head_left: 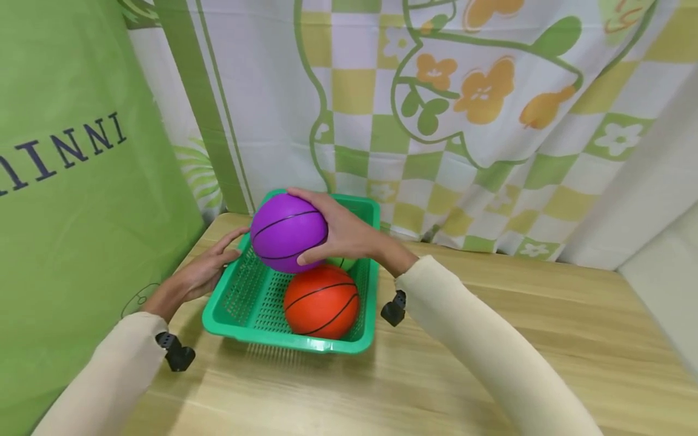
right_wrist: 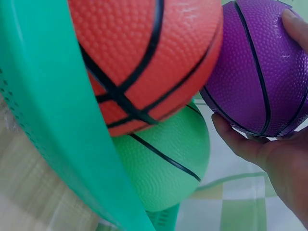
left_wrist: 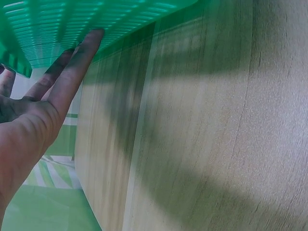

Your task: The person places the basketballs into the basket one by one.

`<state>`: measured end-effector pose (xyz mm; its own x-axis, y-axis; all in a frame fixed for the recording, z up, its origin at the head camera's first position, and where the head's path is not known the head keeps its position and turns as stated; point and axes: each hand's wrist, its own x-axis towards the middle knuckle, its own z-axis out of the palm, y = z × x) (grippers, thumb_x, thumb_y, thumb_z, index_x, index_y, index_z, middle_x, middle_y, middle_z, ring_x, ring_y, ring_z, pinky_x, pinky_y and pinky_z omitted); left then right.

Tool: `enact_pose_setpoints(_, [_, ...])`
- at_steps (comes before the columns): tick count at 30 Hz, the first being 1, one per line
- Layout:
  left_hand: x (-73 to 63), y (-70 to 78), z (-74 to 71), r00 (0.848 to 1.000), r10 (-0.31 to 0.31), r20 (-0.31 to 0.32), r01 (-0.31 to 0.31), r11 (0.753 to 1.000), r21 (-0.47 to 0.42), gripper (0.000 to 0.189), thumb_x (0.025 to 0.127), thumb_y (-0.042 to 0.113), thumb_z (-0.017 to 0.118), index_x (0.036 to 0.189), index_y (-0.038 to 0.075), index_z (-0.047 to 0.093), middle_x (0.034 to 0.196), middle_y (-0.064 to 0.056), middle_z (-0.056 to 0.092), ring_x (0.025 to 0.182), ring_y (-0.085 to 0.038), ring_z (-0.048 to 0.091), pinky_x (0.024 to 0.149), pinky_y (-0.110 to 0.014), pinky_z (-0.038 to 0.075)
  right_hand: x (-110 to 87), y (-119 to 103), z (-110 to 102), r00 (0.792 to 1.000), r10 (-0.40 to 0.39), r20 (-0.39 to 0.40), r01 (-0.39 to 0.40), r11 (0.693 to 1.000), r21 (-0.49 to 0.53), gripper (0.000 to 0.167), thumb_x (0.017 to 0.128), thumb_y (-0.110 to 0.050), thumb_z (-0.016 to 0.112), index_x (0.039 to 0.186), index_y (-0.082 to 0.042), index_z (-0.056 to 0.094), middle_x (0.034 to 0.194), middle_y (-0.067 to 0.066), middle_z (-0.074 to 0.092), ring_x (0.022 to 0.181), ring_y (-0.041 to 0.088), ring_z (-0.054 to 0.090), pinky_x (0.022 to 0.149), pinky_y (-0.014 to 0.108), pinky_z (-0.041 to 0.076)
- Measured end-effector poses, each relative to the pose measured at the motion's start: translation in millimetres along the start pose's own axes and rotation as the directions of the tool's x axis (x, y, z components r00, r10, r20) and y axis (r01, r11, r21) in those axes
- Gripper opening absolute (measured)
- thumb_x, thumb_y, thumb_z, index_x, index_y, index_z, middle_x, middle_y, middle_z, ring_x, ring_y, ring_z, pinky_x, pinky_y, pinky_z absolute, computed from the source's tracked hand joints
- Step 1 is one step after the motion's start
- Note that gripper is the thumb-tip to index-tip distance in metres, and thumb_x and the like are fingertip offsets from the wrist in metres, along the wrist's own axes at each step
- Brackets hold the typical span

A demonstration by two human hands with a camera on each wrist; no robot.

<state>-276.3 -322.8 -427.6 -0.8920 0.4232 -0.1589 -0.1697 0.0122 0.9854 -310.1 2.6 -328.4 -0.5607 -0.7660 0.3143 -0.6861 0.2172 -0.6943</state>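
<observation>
My right hand (head_left: 349, 230) grips a purple basketball (head_left: 286, 230), thumb and fingers spread round its right side. It is held over the back left part of a green plastic basket (head_left: 289, 344). An orange-red basketball (head_left: 323, 303) lies inside, at the front right. Behind it sits a green basketball (right_wrist: 166, 156), mostly hidden in the head view. My left hand (head_left: 204, 269) is at the basket's left side, with its fingers by the rim. In the left wrist view, long straight fingers (left_wrist: 77, 72) lie along the perforated wall.
The basket stands on a wooden tabletop (head_left: 480, 363). A patterned curtain (head_left: 354, 127) hangs right behind it, and a green fabric panel (head_left: 82, 212) rises along the left. A pale wall (head_left: 660, 266) borders the right side.
</observation>
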Motion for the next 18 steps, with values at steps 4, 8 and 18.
enact_pose_setpoints(4, [-1.6, 1.4, -0.1, 1.0, -0.014, -0.026, 0.014, 1.0, 0.002, 0.063, 0.111, 0.02, 0.035, 0.162, 0.024, -0.002, 0.136, -0.026, 0.042, 0.103, -0.025, 0.064, 0.084, -0.04, 0.056, 6.4, 2.1, 6.8, 1.0, 0.009, 0.016, -0.009, 1.0, 0.001, 0.108, 0.074, -0.027, 0.09, 0.16, -0.023, 0.026, 0.149, 0.007, 0.037, 0.128, 0.021, 0.044, 0.093, 0.04, 0.05])
enact_pose_setpoints(8, [-0.5, 2.3, -0.1, 0.999, -0.018, -0.031, 0.018, 1.0, 0.009, 0.064, 0.111, 0.018, 0.035, 0.162, 0.023, -0.004, 0.142, -0.03, 0.034, 0.103, -0.024, 0.064, 0.085, -0.039, 0.055, 8.8, 4.7, 9.7, 0.999, 0.031, 0.031, -0.03, 0.999, -0.012, 0.106, 0.074, -0.029, 0.09, 0.16, -0.025, 0.027, 0.148, 0.01, 0.036, 0.126, 0.023, 0.044, 0.092, 0.042, 0.05])
enact_pose_setpoints(18, [-0.2, 1.8, -1.2, 0.999, -0.019, -0.026, 0.019, 1.0, -0.015, 0.061, 0.111, 0.018, 0.034, 0.162, 0.027, 0.001, 0.142, -0.027, 0.035, 0.108, -0.028, 0.062, 0.086, -0.043, 0.055, 18.3, 4.9, 13.9, 0.999, 0.025, 0.04, -0.018, 0.986, -0.168, 0.103, 0.072, -0.027, 0.092, 0.157, -0.028, 0.033, 0.156, 0.015, 0.023, 0.128, 0.029, 0.045, 0.094, 0.044, 0.048])
